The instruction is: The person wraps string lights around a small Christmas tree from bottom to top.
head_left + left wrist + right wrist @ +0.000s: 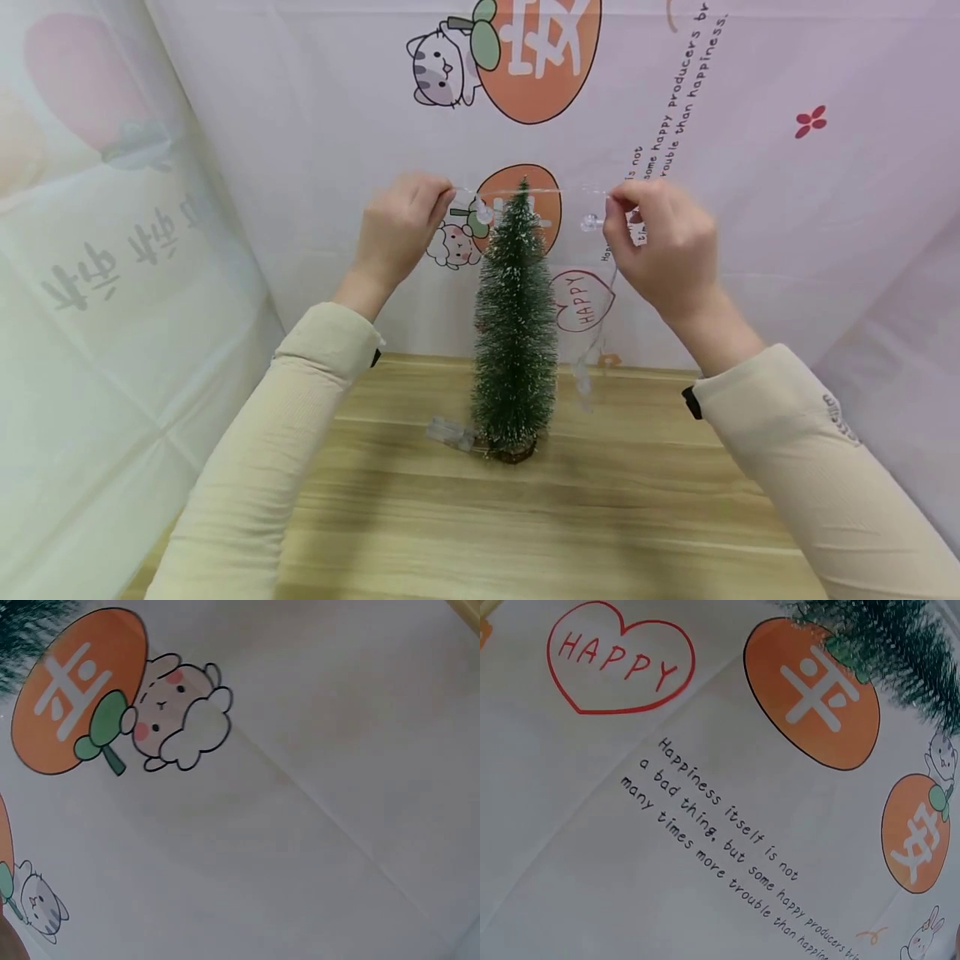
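A small green bristle Christmas tree (516, 325) stands upright on the wooden table, its tip level with both hands. Between the hands a clear light string (555, 191) is stretched sideways at the treetop; whether it lies before or behind the tip I cannot tell. My left hand (401, 221) pinches it left of the tree, and my right hand (663, 242) pinches it on the right. Clear bulbs (590, 222) hang close to the fingers. From the right hand a loose length drops beside the tree. In the wrist views the tree's branches (30, 641) (907, 656) show at the upper corners.
A clear battery box (450, 433) lies on the table (525, 533) to the left of the tree's brown base (513, 454). Behind it rises a white printed cloth (337, 108) with cartoon animals and lettering; another cloth wall (112, 350) stands at the left.
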Demonstrator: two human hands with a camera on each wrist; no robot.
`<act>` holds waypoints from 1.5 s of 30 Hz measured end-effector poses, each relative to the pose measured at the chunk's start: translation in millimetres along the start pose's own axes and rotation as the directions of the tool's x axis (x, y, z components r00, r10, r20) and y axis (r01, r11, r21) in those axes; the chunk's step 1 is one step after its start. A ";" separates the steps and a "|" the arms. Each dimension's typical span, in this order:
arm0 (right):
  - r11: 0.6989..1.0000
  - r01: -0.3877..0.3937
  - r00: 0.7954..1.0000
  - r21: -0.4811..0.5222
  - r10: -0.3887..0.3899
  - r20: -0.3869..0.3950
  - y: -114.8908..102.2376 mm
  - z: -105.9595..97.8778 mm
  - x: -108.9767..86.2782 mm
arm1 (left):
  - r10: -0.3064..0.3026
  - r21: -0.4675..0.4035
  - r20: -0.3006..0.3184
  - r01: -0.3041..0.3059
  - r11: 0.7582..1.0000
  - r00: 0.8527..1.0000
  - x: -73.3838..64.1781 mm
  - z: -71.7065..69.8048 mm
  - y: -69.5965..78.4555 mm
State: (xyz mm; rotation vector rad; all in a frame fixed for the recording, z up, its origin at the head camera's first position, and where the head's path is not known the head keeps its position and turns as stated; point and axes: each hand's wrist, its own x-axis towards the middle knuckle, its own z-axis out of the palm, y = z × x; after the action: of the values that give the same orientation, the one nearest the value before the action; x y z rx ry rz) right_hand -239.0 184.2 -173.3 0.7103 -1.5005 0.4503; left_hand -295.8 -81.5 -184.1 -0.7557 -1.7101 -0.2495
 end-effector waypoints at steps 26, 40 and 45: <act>0.993 0.101 0.981 0.063 -0.110 0.162 6.9 -12.5 -78.3 | 0.347 -0.040 0.115 -0.345 0.938 0.931 -72.5 9.8 3.6; 0.993 0.120 0.970 0.011 -0.119 0.210 18.2 -18.2 -127.4 | 0.380 -0.054 0.087 -0.376 0.925 0.921 -100.2 20.6 14.7; 0.993 0.119 0.961 0.018 -0.120 0.248 19.0 -19.3 -141.8 | 0.357 -0.048 0.077 -0.354 0.934 0.931 -109.9 24.5 18.7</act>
State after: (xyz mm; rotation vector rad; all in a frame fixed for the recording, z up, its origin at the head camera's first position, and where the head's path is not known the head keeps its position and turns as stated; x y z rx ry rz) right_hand -244.2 232.9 -309.2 0.8798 -1.6806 0.2778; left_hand -292.9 -92.5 -297.7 -1.0972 -1.6156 0.0065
